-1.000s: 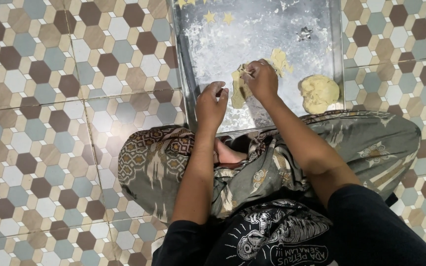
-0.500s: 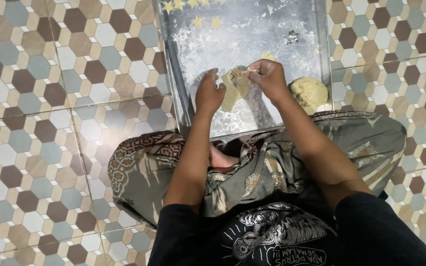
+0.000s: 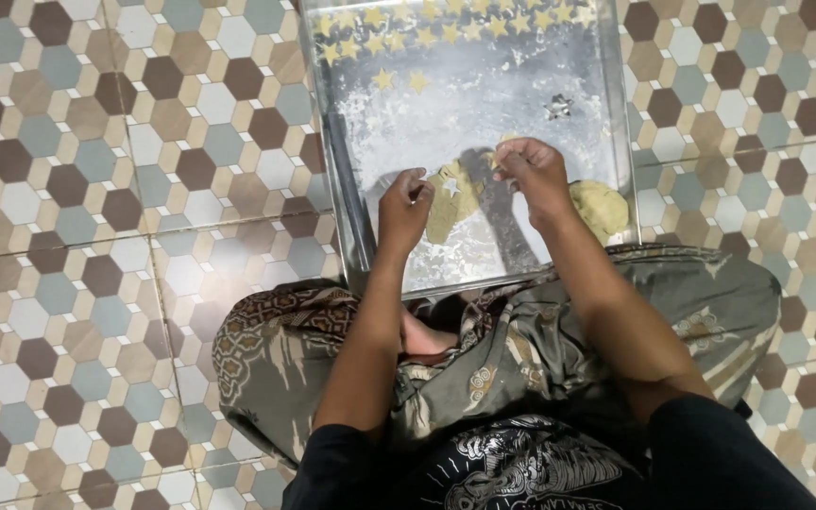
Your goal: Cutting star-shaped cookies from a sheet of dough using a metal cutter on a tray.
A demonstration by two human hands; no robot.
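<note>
- The hexagon-tiled floor (image 3: 96,236), in brown, grey and cream, fills the left side of the view.
- A floured metal tray (image 3: 356,227) lies on the floor in front of the seated person's patterned wrap (image 3: 276,349).
- The left hand (image 3: 404,206) hovers over the tray's near part, its fingers curled in and pressed together at the tips; whether they pinch anything I cannot tell.
- Just beside that hand, the flattened sheet of dough (image 3: 453,203) lies on the tray, with a star-shaped hole cut in it.
- Star-shaped dough pieces (image 3: 399,42) lie in rows along the tray's far end.
- The right hand (image 3: 531,170) is above the sheet's right edge, fingertips pinched on a small bit of dough.
- A star cutter (image 3: 557,106) lies on the tray beyond it.
- A ball of dough (image 3: 602,208) sits at the tray's right rim, near the right wrist.
</note>
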